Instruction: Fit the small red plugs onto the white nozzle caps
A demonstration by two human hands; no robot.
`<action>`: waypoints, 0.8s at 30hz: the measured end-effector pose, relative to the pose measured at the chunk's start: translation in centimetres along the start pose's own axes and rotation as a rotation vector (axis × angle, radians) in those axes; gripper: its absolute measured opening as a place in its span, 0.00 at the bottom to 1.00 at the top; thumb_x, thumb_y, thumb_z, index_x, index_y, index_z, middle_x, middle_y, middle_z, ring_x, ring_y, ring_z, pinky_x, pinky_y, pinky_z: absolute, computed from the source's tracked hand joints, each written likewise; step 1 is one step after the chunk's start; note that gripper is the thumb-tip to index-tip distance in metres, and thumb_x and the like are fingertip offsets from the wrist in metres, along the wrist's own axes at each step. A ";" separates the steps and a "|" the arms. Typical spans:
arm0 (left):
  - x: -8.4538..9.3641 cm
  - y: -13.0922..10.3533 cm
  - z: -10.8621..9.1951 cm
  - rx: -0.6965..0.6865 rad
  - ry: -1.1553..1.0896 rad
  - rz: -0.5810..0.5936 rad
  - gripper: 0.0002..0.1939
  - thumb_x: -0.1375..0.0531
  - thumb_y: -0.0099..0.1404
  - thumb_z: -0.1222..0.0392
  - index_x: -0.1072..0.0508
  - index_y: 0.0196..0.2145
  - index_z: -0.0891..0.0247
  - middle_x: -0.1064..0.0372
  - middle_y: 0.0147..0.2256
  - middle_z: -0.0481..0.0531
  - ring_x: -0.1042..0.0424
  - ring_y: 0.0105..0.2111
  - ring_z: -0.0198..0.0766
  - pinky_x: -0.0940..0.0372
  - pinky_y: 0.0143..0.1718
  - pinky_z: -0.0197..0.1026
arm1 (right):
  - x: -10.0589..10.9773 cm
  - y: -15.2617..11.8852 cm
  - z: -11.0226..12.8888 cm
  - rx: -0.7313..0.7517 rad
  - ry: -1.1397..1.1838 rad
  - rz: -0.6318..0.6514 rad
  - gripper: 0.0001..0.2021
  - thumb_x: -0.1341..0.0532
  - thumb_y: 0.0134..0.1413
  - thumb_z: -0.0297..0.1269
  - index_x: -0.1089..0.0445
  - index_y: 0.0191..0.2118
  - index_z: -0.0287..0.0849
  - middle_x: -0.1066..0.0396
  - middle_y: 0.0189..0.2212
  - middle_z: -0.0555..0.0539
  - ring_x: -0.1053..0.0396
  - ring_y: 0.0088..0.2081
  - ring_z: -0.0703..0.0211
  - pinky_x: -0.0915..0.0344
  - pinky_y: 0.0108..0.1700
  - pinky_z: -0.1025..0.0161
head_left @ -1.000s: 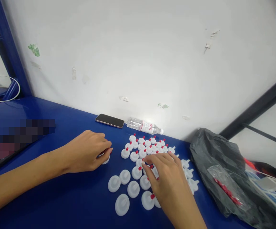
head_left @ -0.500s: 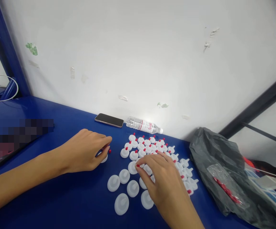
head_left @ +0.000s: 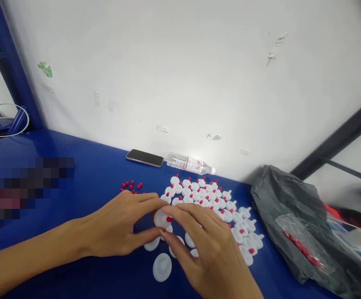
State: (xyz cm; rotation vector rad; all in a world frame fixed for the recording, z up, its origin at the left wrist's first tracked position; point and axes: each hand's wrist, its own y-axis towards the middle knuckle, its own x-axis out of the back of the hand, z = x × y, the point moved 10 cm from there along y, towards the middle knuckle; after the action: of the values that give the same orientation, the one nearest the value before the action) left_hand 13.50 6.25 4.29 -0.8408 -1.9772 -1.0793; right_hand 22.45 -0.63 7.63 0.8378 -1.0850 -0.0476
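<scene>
A round white plastic lid with a nozzle [head_left: 160, 217] is held up above the table, with a small red cap [head_left: 169, 219] on its nozzle tip. My left hand [head_left: 122, 224] grips the lid's left edge between thumb and fingers. From the other side, my right hand [head_left: 209, 243] curls its thumb and index finger around the same lid, close to the red cap. Under and around my hands lie more white lids [head_left: 162, 267], the nearer ones without red caps. Farther back, many lids [head_left: 186, 191] carry red caps. Loose red caps [head_left: 131, 187] are scattered beyond my left hand.
A phone [head_left: 144, 158] and a clear bottle [head_left: 189, 163] lie along the wall. At the right is a dark grey plastic bag [head_left: 276, 207] with a clear packet of red caps [head_left: 303, 249] on it. A blurred-out object [head_left: 21, 193] lies at the left on the blue table [head_left: 87, 166].
My left hand has moved right with a white lid in it, uncovering the loose red caps. My right hand has brought a red cap to the lid, and the hands now meet.
</scene>
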 end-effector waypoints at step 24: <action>-3.0 -0.8 1.8 0.586 -0.801 0.133 0.19 0.33 0.62 0.43 0.31 0.37 0.59 0.34 0.24 0.38 0.37 0.19 0.29 0.43 0.20 0.33 | 0.3 0.0 -0.1 -0.024 -0.055 -0.024 0.17 0.37 0.67 0.48 0.32 0.55 0.45 0.23 0.41 0.48 0.26 0.39 0.53 0.34 0.48 0.52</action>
State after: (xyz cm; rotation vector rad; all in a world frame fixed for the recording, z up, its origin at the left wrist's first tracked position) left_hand 13.93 6.89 0.73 -1.1403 -2.6234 -0.0104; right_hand 22.71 -0.68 7.83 0.8319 -1.1242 -0.1042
